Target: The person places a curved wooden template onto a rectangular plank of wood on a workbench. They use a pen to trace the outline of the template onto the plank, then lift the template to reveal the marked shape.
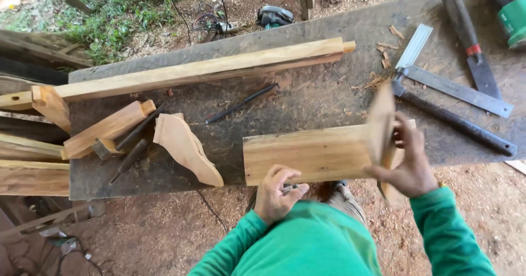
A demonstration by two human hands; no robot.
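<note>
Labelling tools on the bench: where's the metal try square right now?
In the head view, the metal try square lies flat at the bench's upper right, between the wood shavings and a red-banded chisel, beyond the right hand.

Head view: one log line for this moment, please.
left hand: on flat board edge | right hand: holds blurred wood piece | surface: workbench

Soft, even daylight across the workbench [329,89], no hard shadows. Far left grass [118,13] glares brighter, nearly washed out. The thin wood piece [381,125] smears with motion blur; wide-angle bending shows at the edges.
</note>
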